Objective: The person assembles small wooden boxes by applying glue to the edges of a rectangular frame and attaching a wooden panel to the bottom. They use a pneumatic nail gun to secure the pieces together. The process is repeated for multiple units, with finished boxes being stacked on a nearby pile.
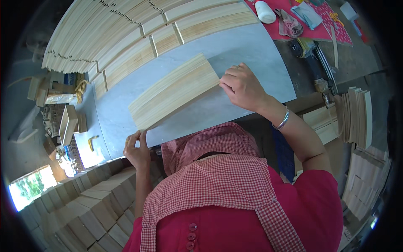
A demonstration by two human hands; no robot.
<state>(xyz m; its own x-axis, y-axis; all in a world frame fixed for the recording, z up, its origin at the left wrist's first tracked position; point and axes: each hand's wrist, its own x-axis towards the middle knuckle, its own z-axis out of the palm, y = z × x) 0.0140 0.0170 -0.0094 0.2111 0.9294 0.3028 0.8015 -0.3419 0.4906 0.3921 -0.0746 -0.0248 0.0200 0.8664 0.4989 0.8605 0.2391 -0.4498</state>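
A pale wooden board (174,90) lies slantwise over the grey-white tabletop (201,115), its right end farther from me than its left and its near edge casting a shadow. My left hand (137,151) pinches the near left corner between thumb and fingers. At the other end, my right hand (244,87) is closed on the near right corner, a silver bangle on its wrist. Whether the board rests on the table or is slightly raised, I cannot tell.
Stacked wooden boards (88,31) line the far side of the table. A red cloth (279,27) at the far right bears a white bottle (265,11); a power tool (308,52) lies nearby. Wooden blocks (90,218) are piled at lower left, upright boards (357,115) at right.
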